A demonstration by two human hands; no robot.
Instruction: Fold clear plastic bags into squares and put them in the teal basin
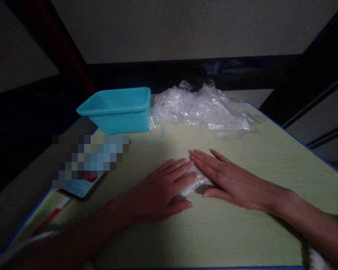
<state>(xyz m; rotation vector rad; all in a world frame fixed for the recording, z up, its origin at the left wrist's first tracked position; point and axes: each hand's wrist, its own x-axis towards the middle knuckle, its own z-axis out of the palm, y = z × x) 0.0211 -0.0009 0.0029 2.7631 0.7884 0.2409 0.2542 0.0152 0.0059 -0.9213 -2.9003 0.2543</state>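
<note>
On the table lies a folded clear plastic bag (195,183), partly covered by both hands. My left hand (166,187) rests flat across its left side, fingers stretched out and slightly spread. From the right, my right hand (228,178) lies palm down over the bag's other side, its thumb apart from the fingers. The fingertips of the two hands come close together at the bag's far edge. Neither hand is wrapped round anything. How the bag is folded under the palms is hidden.
A blue plastic basin (124,122) stands at the table's back left. Beside it is a heap of crumpled clear plastic bags (197,107). A phone (81,187), partly blurred out, lies at the left, near a red and white stick-like item (49,219). The pale table (270,157) has a blue edge.
</note>
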